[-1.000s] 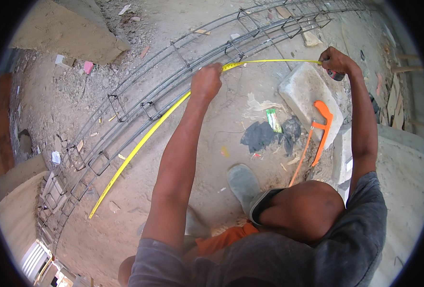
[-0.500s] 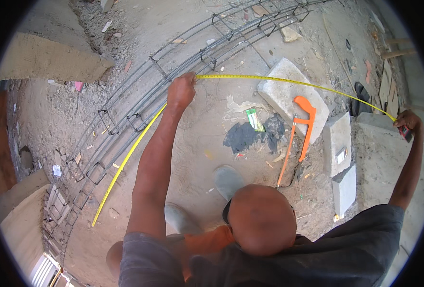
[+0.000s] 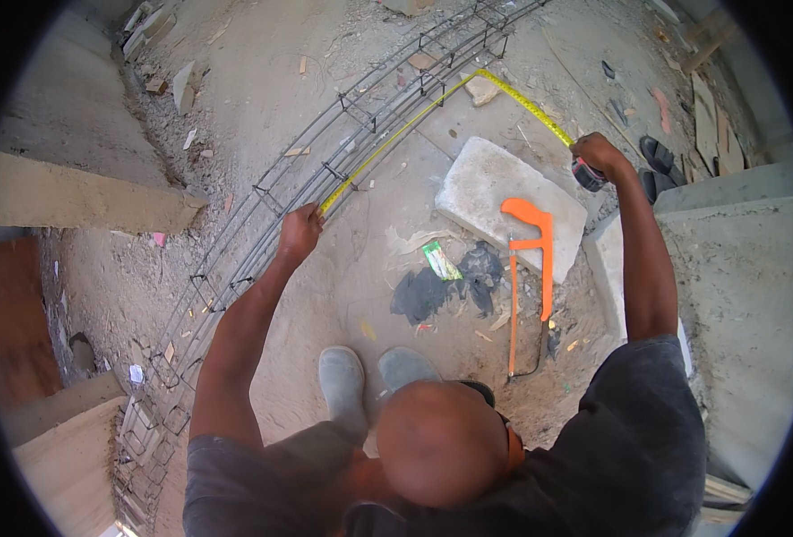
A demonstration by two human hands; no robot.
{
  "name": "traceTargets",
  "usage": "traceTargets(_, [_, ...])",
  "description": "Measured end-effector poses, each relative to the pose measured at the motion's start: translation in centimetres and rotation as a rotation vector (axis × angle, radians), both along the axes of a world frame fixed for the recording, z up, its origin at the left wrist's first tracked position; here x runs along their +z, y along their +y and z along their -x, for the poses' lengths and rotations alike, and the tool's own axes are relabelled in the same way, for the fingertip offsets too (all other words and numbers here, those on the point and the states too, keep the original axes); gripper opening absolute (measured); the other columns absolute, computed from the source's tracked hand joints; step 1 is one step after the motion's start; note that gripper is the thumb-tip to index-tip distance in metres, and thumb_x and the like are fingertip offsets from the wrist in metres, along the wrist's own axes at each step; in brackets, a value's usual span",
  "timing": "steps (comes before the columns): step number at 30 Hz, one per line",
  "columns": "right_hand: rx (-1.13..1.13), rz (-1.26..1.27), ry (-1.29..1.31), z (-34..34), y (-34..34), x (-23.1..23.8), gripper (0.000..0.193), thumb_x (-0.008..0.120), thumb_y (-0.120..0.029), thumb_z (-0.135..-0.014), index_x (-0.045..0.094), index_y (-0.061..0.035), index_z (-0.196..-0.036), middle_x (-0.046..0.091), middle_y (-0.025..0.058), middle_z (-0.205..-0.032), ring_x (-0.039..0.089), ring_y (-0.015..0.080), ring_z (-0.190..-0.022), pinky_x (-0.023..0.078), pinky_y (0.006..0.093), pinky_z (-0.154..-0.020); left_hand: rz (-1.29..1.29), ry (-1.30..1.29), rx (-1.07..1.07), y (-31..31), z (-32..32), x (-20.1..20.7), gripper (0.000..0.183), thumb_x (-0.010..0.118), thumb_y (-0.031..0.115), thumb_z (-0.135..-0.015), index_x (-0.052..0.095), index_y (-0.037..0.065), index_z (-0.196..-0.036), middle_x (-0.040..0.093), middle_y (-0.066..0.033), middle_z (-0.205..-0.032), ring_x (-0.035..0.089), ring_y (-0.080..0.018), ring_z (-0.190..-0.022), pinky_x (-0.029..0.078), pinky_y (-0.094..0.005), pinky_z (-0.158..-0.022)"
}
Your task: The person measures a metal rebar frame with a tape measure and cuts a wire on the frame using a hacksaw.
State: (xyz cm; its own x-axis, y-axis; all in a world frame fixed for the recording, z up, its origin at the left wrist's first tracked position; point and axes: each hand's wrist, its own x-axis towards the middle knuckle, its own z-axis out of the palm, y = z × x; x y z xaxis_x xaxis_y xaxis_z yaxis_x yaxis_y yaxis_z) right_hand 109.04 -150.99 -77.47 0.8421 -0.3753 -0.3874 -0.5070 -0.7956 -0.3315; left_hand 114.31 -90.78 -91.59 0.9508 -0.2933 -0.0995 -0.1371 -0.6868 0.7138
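My left hand [image 3: 300, 233] is closed on the free end of a yellow tape measure blade [image 3: 526, 105], beside the steel rebar cage [image 3: 374, 121]. From there the blade runs along the cage's bars, bends sharply near a stone, and comes back to my right hand [image 3: 602, 154]. That hand grips the red and black tape measure case [image 3: 588, 175], raised beyond the pale concrete block. An orange hacksaw [image 3: 547, 259] leans on the concrete block [image 3: 481, 183], its blade toward my boots. My fingertips are partly hidden at both hands.
Black plastic scraps [image 3: 421, 294] and a green packet [image 3: 441, 260] lie before my grey boots [image 3: 342, 380]. A concrete ledge [image 3: 83, 192] juts in at left, and a low wall [image 3: 741, 268] stands at right. Dark sandals [image 3: 658, 157] sit near planks.
My right hand has come inward with the case, and my left hand has moved down and left to the tape's end. The blade now lies along the cage and folds back.
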Motion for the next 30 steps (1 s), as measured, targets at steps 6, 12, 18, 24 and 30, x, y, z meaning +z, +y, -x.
traceTargets(6, [-0.033,0.190,0.032,-5.0,6.4,-3.0,0.036,0.056,-0.022,-0.087,0.071,-0.0002,-0.111,0.069,0.0225,-0.116,0.067,0.0366,-0.110,0.054,0.0447,-0.089,0.154,0.123,0.098,0.9,0.5,0.8,0.023,0.054,0.013,-0.099,0.063,-0.004,-0.088,0.063,-0.0127,-0.068,0.059,-0.0172,-0.057,0.048,-0.0337,-0.056])
traceTargets(12, [-0.105,0.192,0.054,-4.8,9.6,3.4,0.038,0.055,-0.024,-0.090,0.069,-0.0081,-0.121,0.066,0.0167,-0.127,0.064,0.0329,-0.118,0.051,0.0459,-0.096,0.008,0.219,-0.033,1.8,-1.1,1.2,0.028,0.054,0.017,-0.101,0.066,-0.005,-0.115,0.067,-0.0045,-0.078,0.062,-0.0101,-0.061,0.048,-0.0265,-0.051])
traceTargets(18, [-0.163,0.217,0.073,-5.2,8.5,4.4,0.038,0.054,-0.024,-0.091,0.069,-0.0091,-0.123,0.066,0.0147,-0.128,0.064,0.0313,-0.119,0.051,0.0457,-0.096,0.046,0.234,-0.057,0.6,-1.4,2.3,0.023,0.052,0.011,-0.101,0.063,-0.005,-0.087,0.063,-0.0082,-0.071,0.058,-0.0123,-0.058,0.048,-0.0293,-0.053])
traceTargets(24, [-0.196,0.266,0.051,-5.9,9.6,4.3,0.037,0.053,-0.022,-0.090,0.069,-0.0091,-0.122,0.067,0.0152,-0.126,0.065,0.0313,-0.118,0.051,0.0449,-0.096,0.090,0.150,-0.056,0.9,-0.2,0.6,0.023,0.054,0.009,-0.101,0.066,-0.010,-0.106,0.063,-0.0089,-0.071,0.057,-0.0112,-0.058,0.047,-0.0285,-0.052])
traceTargets(30, [-0.229,0.282,-0.009,-6.6,10.4,1.9,0.037,0.054,-0.021,-0.089,0.070,-0.0075,-0.120,0.068,0.0168,-0.125,0.065,0.0322,-0.116,0.051,0.0453,-0.096,0.127,0.212,-0.030,1.5,-0.2,0.8,0.024,0.053,0.009,-0.102,0.067,-0.007,-0.112,0.065,-0.0052,-0.074,0.056,-0.0087,-0.056,0.046,-0.0258,-0.051])
